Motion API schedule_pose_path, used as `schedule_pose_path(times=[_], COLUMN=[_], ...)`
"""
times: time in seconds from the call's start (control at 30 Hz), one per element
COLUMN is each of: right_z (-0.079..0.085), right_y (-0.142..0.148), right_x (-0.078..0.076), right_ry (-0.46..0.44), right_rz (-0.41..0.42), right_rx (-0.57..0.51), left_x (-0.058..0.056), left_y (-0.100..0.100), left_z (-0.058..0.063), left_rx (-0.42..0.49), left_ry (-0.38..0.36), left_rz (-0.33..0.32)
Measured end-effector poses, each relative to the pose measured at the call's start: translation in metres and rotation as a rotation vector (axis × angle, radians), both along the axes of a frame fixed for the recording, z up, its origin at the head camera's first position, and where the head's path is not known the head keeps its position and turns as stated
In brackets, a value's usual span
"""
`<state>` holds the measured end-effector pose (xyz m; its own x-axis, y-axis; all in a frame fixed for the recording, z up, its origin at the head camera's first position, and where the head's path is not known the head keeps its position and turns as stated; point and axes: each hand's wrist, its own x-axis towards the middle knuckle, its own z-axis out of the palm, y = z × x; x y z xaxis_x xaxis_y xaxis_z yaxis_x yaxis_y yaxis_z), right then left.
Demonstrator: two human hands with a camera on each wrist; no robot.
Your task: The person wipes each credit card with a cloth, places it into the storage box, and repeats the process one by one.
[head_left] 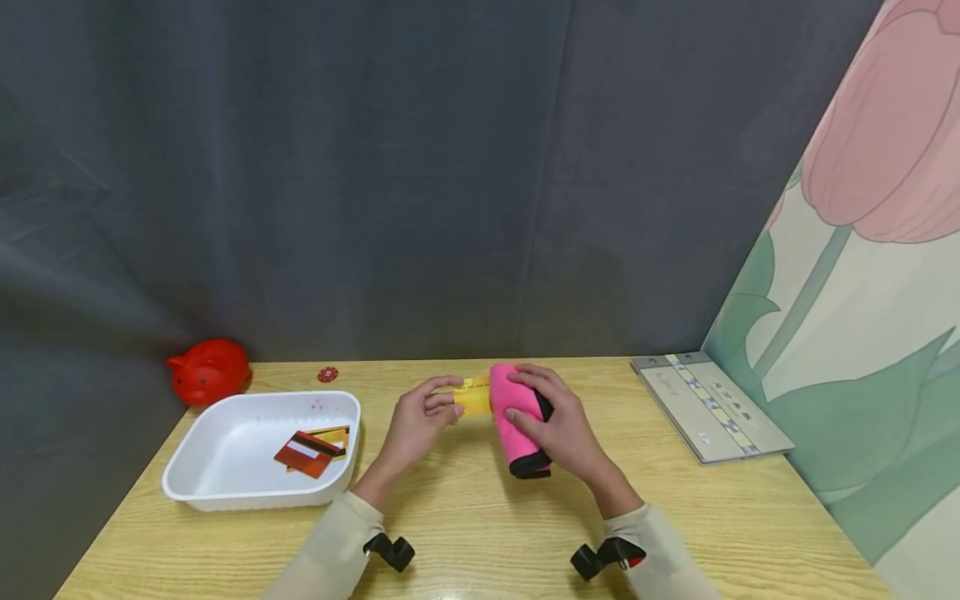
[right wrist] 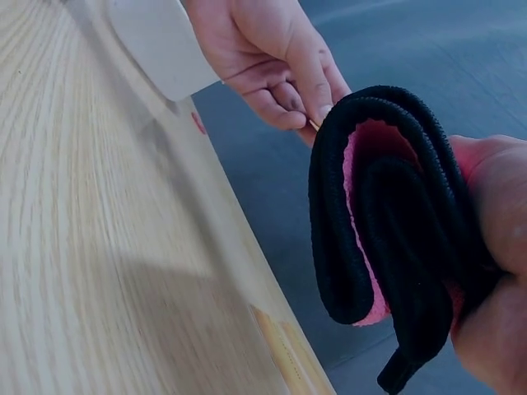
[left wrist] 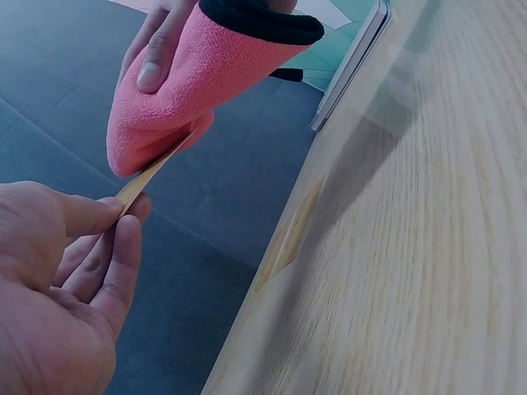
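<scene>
With thumb and fingers, my left hand (head_left: 414, 423) pinches one end of a yellow card (head_left: 471, 397). My right hand (head_left: 561, 423) grips a folded pink cloth (head_left: 512, 417) with black edging, raised over the table. In the left wrist view the card (left wrist: 148, 178) is seen nearly edge-on, its far end against the fold of the pink cloth (left wrist: 185, 90). The right wrist view looks at the cloth's layered black edge (right wrist: 333, 222), which hides most of the card.
On the left of the wooden table (head_left: 465, 533) stands a white tray (head_left: 217, 446) with a red card (head_left: 307, 454) overlapping a yellow one (head_left: 341, 437). Behind it are a red piggy bank (head_left: 212, 372) and a red chip (head_left: 327, 374). A grey album (head_left: 712, 406) lies at the right.
</scene>
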<state>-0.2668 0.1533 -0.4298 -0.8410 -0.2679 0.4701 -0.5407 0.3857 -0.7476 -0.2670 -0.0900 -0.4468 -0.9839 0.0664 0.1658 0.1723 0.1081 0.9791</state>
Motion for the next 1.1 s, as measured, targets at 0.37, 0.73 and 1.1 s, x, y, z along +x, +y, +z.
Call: schedule_pose_path(times=[0.37, 0.73, 1.1], right_z=[-0.001, -0.001, -0.003], right_y=[-0.007, -0.014, -0.016], right_x=[0.005, 0.011, 0.009], right_ry=[0.008, 0.031, 0.005], right_rz=[0.035, 0.119, 0.1], right_rx=[0.051, 0.09, 0.09], left_x=[0.003, 0.003, 0.003], left_y=[0.003, 0.004, 0.005], left_z=[0.002, 0.004, 0.0], left_rx=[0.005, 0.016, 0.007], left_ry=[0.028, 0.034, 0.028], left_rz=[-0.006, -0.034, -0.054])
